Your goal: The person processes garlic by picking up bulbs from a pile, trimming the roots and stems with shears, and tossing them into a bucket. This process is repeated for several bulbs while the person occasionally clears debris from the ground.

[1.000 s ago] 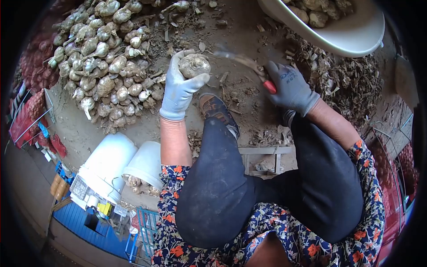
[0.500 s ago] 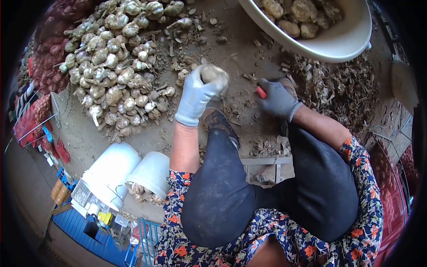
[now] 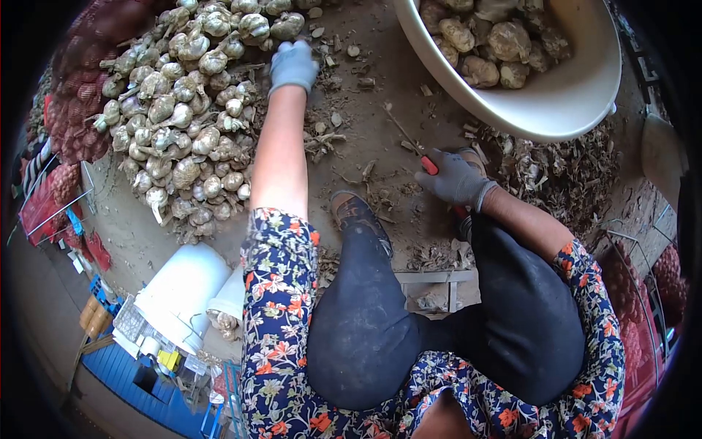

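My left hand (image 3: 293,67), in a grey-white work glove, reaches forward to the right edge of a heap of garlic bulbs (image 3: 186,110). Its fingers curl downward over the ground litter; whatever lies under them is hidden. Just beyond the fingertips rests a garlic bulb (image 3: 287,26). My right hand (image 3: 455,178), also gloved, is closed round the red handle of a knife (image 3: 406,137), whose thin dark blade points up and left above the dirt floor, over my right shoe.
A white tub (image 3: 504,110) holding several large bulbs stands at top right, beside a pile of dry trimmings (image 3: 559,164). Red net sacks (image 3: 80,102) bulge at left. A white bucket (image 3: 183,293) lies tipped at lower left, next to a smaller one (image 3: 228,300) with bulbs at its mouth.
My left hand held a garlic bulb between my knees; that bulb is gone from it, and the hand has moved forward and left to the heap. My right hand keeps the knife.
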The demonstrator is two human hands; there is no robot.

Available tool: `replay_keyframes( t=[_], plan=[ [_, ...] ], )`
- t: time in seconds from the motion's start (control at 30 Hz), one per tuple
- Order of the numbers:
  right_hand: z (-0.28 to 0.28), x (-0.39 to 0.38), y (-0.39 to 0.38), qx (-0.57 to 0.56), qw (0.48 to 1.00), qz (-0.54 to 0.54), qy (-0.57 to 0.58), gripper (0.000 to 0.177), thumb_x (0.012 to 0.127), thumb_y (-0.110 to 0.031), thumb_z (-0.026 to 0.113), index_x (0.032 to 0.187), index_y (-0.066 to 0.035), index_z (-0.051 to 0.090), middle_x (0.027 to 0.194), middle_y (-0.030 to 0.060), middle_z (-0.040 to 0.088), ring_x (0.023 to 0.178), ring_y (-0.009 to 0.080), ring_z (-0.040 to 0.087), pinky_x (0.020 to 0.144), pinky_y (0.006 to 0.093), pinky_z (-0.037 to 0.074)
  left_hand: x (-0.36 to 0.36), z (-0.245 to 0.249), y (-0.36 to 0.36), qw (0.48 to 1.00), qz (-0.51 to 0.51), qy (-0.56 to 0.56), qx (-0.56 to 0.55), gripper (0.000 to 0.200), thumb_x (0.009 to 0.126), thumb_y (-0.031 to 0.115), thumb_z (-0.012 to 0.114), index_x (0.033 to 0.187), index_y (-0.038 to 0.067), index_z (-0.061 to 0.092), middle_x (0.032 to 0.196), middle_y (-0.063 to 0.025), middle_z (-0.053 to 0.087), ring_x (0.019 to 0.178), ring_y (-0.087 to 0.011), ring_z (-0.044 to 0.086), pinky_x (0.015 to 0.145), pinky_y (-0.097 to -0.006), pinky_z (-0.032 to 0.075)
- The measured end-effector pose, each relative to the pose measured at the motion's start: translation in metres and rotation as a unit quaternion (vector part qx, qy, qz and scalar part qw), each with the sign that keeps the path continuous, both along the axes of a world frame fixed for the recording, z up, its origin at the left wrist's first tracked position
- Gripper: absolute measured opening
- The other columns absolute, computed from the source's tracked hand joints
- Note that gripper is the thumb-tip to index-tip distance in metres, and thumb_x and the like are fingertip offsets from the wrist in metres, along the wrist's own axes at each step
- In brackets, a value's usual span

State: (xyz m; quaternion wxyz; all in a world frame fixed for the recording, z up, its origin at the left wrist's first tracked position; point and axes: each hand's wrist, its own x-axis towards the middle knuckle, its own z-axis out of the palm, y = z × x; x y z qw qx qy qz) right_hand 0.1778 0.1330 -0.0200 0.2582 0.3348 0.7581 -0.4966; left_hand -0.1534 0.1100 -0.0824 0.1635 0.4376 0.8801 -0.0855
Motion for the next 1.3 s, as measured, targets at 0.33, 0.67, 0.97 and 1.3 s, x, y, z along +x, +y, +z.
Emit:
replay_keyframes(
  t=[0.33,0.67,0.97,1.3],
  plan=[
    [0.014,-0.026,0.015,0.127,0.99,0.063,0.002,0.03,0.089,-0.027,0.052,0.104,-0.002,0.046,0.086,0.0239,0.064,0.085,0.0395,0.064,0.076,0.0487,0.049,0.051,0.054,-0.08,0.752,0.249,-0.462,0.4,0.048,0.078,0.001,0.072,0.122,0.001,0.053,0.101,-0.0012,0.062,0.083,-0.0078,0.058,0.078,-0.0209,0.049],
    [0.038,-0.054,-0.003,0.317,0.932,0.118,0.126,0.047,0.084,-0.037,0.061,0.11,-0.001,0.046,0.092,0.0176,0.06,0.086,0.0346,0.063,0.074,0.0467,0.049,0.091,0.086,-0.097,0.792,0.174,-0.41,0.418,0.052,0.073,-0.001,0.072,0.121,-0.005,0.054,0.104,-0.0041,0.062,0.092,-0.0104,0.059,0.084,-0.0242,0.049],
    [0.042,-0.057,-0.005,0.269,0.942,0.175,0.093,0.046,0.087,-0.04,0.057,0.107,0.0,0.047,0.091,0.0191,0.062,0.082,0.0369,0.064,0.073,0.0478,0.049,0.095,0.088,-0.102,0.871,0.103,-0.239,0.415,0.048,0.059,0.005,0.078,0.104,0.0,0.063,0.091,-0.0094,0.062,0.083,-0.0208,0.061,0.077,-0.0313,0.051],
    [0.034,-0.029,0.012,0.026,0.998,0.005,0.052,0.04,0.084,-0.035,0.06,0.101,-0.001,0.048,0.092,0.0261,0.064,0.092,0.0415,0.062,0.081,0.046,0.047,0.106,0.086,-0.102,0.542,0.332,-0.612,0.469,0.034,0.081,0.003,0.063,0.112,-0.001,0.049,0.101,-0.0095,0.06,0.087,-0.019,0.062,0.08,-0.0331,0.053]
  ],
)
